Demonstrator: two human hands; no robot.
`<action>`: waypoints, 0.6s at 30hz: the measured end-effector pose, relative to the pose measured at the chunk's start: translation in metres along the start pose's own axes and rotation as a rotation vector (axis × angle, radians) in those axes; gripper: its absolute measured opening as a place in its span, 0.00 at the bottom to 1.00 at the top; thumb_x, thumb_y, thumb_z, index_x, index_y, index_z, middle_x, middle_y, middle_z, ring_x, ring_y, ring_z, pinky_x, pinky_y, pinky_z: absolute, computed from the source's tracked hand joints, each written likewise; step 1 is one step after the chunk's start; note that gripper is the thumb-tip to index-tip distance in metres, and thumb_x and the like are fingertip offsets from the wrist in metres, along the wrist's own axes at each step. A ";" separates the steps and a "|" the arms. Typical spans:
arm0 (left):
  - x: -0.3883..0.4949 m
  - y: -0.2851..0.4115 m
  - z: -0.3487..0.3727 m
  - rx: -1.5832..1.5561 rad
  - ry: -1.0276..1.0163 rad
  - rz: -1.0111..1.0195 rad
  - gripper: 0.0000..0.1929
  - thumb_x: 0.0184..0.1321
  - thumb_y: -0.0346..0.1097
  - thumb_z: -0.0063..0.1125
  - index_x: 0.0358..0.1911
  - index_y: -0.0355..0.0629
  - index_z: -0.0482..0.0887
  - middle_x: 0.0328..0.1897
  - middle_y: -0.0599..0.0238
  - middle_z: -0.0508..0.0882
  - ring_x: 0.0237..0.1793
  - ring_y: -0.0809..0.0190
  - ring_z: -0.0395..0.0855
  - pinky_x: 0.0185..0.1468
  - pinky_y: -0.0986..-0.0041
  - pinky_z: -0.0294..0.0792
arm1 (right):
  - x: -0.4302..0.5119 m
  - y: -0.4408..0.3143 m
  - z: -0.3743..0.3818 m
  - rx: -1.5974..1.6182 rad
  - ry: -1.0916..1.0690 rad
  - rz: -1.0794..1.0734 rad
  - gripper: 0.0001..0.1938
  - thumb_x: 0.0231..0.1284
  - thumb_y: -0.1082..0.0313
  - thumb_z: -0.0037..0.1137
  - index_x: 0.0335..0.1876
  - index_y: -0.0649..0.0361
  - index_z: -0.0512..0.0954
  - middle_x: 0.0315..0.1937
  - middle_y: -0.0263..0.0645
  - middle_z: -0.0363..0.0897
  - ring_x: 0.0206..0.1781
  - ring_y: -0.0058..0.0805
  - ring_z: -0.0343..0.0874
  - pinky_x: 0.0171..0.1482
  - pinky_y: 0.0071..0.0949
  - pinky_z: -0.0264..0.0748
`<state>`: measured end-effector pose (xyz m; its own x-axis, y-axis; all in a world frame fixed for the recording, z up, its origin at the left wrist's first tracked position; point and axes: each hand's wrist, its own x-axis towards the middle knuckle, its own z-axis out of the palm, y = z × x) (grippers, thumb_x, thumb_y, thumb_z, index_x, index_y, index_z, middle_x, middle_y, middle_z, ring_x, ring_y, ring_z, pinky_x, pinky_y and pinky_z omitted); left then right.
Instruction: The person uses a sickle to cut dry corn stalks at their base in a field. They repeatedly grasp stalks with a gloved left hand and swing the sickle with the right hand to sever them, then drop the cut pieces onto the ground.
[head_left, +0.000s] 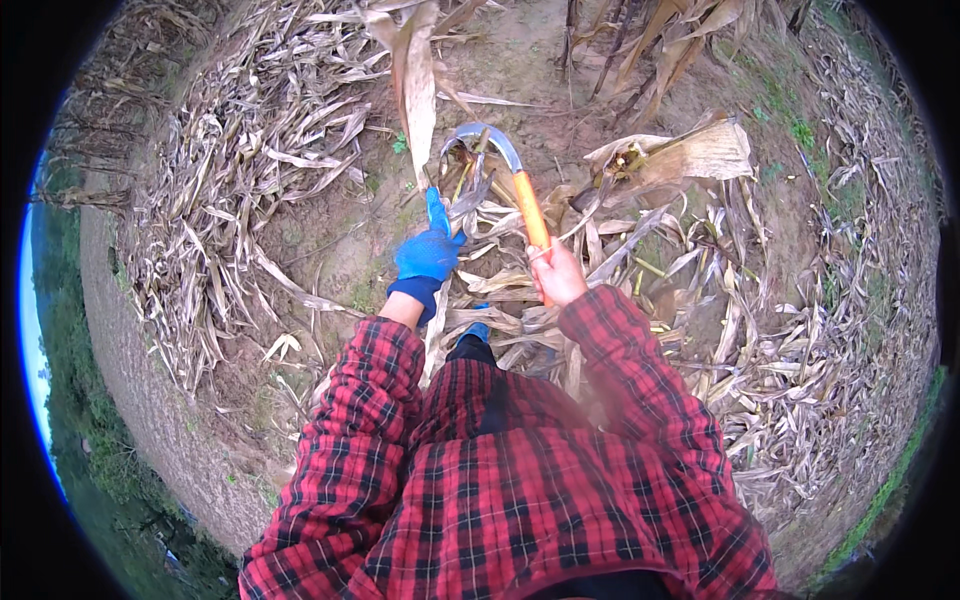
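Note:
My right hand (557, 271), bare, is closed round the orange handle of a sickle (531, 210). The curved steel blade arcs up and to the left over a clump of cut stalk bases and dry leaves (471, 174). My left hand (427, 251), in a blue glove, is just left of that clump with a finger or thumb pointing up. A long dry corn leaf (415, 82) comes down to its fingertips; whether the fingers grip it I cannot tell. To the right of the blade lies a dry corn stalk piece with a broad pale husk (697, 156).
Dry corn leaves (300, 157) lie heaped at the left, and more litter (780, 390) spreads at the right. Standing dry stalks (615, 45) rise at the top. A blue shoe (474, 331) shows among leaves below my hands.

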<state>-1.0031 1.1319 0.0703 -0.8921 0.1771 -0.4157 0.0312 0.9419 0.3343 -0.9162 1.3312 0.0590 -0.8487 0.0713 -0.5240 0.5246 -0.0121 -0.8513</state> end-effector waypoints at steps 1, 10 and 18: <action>0.004 -0.002 0.007 -0.029 0.017 0.003 0.43 0.59 0.53 0.47 0.68 0.51 0.30 0.34 0.42 0.82 0.32 0.40 0.80 0.36 0.52 0.69 | 0.005 -0.009 0.005 0.071 -0.018 0.022 0.09 0.66 0.62 0.42 0.38 0.59 0.63 0.15 0.30 0.64 0.13 0.19 0.64 0.14 0.23 0.64; -0.006 -0.013 0.017 -0.002 -0.048 -0.026 0.43 0.59 0.50 0.48 0.68 0.49 0.31 0.33 0.44 0.82 0.32 0.41 0.81 0.36 0.53 0.70 | -0.027 -0.077 -0.032 0.240 0.143 -0.245 0.08 0.67 0.63 0.43 0.36 0.58 0.63 0.16 0.27 0.62 0.13 0.14 0.60 0.13 0.17 0.61; -0.045 -0.025 0.060 0.379 0.252 0.104 0.44 0.54 0.46 0.52 0.68 0.38 0.40 0.15 0.59 0.80 0.12 0.57 0.75 0.15 0.60 0.61 | -0.080 -0.085 -0.075 -1.127 0.111 -0.144 0.14 0.59 0.59 0.49 0.39 0.63 0.68 0.24 0.57 0.76 0.29 0.57 0.76 0.32 0.50 0.72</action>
<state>-0.9364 1.1177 0.0303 -0.9558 0.2450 -0.1627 0.2465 0.9691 0.0113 -0.8875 1.4013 0.1752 -0.9245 0.0881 -0.3709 0.2325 0.9013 -0.3654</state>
